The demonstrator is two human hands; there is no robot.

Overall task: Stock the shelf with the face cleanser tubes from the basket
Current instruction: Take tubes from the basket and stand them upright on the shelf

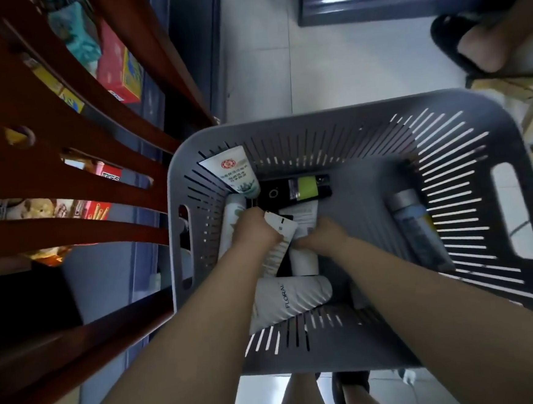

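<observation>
Below, both hands (254,226) (322,237) grip tubes (279,242) in the basket (475,115).

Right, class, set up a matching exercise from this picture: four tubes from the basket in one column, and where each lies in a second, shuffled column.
Things
1. white tube with red emblem
2. black and green tube
3. FLORAL tube
4. blue-grey tube

Places
A. alone by the basket's right wall
B. far left corner
C. near wall, under the forearms
D. middle, just beyond both hands

Pairs: 1-B, 2-D, 3-C, 4-A
</observation>
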